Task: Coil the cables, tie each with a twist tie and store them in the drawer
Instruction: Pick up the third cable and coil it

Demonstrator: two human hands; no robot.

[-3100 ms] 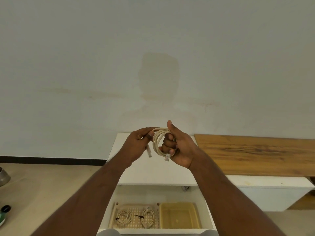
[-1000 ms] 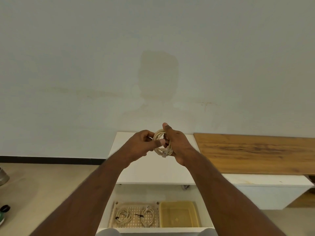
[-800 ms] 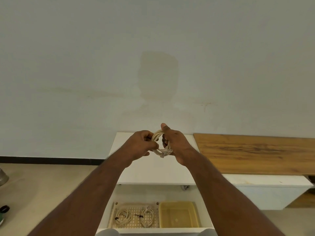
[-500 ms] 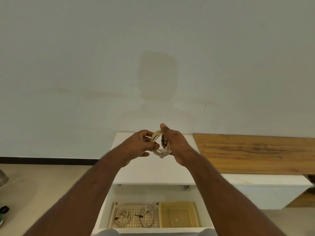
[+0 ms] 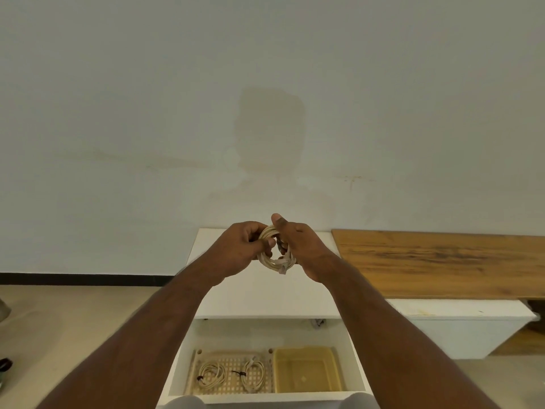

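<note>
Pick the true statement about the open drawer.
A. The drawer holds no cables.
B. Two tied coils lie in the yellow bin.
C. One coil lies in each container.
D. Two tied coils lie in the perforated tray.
D: both tied coils lie in the perforated tray, left of the yellow bin, which holds no coil.

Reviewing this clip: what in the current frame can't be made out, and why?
- Head view: whether a twist tie is on the coiled cable; the left hand and right hand cover most of it.
- The cable's plugs: one shows at the coil's bottom, too small to identify.
- The two stored cables in the drawer: dark ties show, but knots are too small to judge.
- Items at the left edge: cut off by the frame.
</note>
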